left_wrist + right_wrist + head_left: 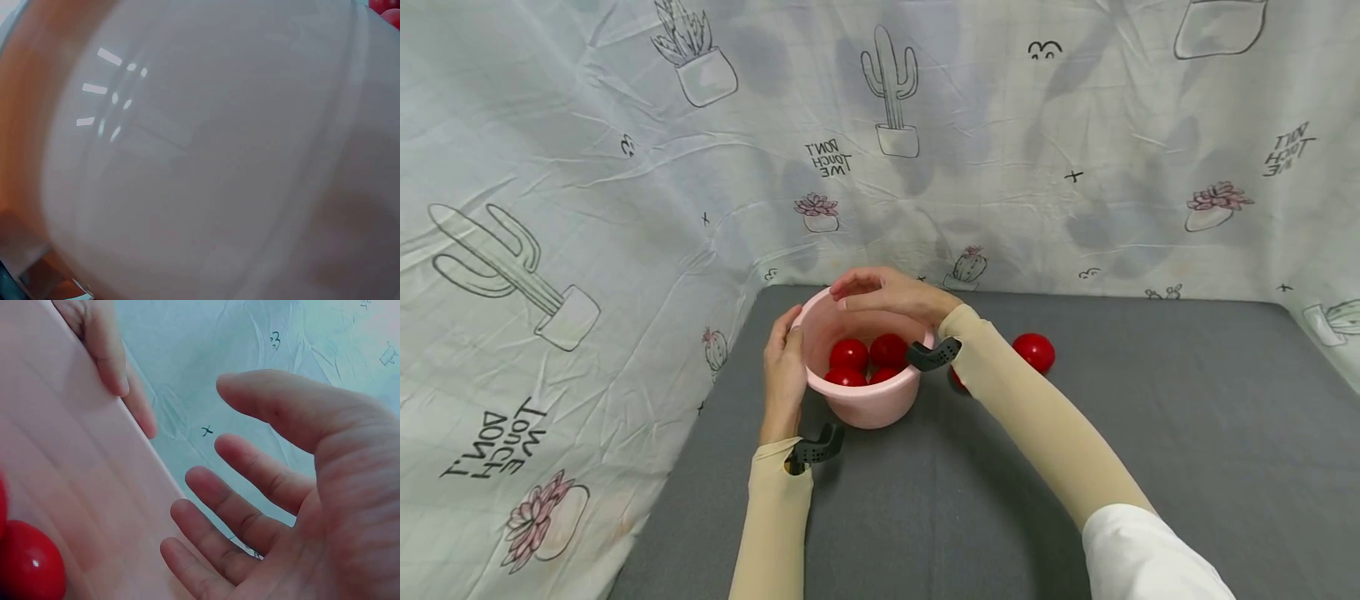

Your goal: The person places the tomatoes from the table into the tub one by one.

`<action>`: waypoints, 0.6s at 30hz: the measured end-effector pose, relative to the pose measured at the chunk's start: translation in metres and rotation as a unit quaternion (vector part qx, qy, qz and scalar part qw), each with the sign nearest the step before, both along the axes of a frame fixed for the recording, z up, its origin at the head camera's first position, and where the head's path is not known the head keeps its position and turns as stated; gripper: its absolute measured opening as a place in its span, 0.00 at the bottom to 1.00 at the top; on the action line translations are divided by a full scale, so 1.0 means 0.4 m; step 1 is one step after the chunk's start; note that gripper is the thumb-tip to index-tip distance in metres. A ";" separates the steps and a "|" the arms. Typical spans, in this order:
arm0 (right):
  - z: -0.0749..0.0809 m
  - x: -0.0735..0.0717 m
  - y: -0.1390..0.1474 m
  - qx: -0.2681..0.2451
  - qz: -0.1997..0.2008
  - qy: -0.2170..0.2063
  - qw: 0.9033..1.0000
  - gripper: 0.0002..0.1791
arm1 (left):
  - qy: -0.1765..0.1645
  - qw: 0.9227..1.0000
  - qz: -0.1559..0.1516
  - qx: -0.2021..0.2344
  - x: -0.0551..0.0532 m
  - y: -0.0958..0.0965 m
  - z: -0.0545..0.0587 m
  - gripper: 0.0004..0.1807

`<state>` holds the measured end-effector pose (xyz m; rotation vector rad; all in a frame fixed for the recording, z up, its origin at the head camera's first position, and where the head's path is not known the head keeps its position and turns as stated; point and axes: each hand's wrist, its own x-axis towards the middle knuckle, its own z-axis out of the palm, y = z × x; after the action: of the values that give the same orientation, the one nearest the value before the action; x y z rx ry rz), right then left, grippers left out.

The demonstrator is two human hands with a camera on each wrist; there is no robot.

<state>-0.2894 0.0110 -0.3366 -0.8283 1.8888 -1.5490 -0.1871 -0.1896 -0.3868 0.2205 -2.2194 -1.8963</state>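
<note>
A pale pink bucket (874, 407) stands tilted slightly toward me on the grey table, with several glossy round red balls (848, 355) inside. At its left side my left hand (784, 375) grips the rim, thumb at the edge and fingers along the outer wall. My right hand (898, 295) hovers over the bucket's far rim, its fingers spread and loosely bent, holding nothing. The right wrist view shows that gap between thumb and fingers, with a red ball (31, 561) lower left. The bucket wall (206, 156) fills most of the left wrist view.
Right of the bucket, a red ball (1034, 353) lies on the table (1150, 433). Another red ball (958, 381) is mostly hidden by my right forearm. A cloth (1000, 167) printed with cacti hangs behind and at the left.
</note>
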 end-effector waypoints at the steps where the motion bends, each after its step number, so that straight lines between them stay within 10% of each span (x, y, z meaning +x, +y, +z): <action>1: 0.002 0.001 0.002 -0.004 0.000 -0.005 1.000 0.29 | 0.001 1.000 0.000 0.000 0.000 0.002 0.001 0.25; 18: 0.128 0.053 0.113 -0.094 -0.086 0.069 0.990 0.18 | 0.004 1.000 0.007 0.009 0.003 0.004 0.001 0.24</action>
<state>-0.2681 0.0562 -0.2854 -0.8934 1.9774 -1.8394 -0.1857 -0.1879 -0.3865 0.2297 -2.1906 -1.9068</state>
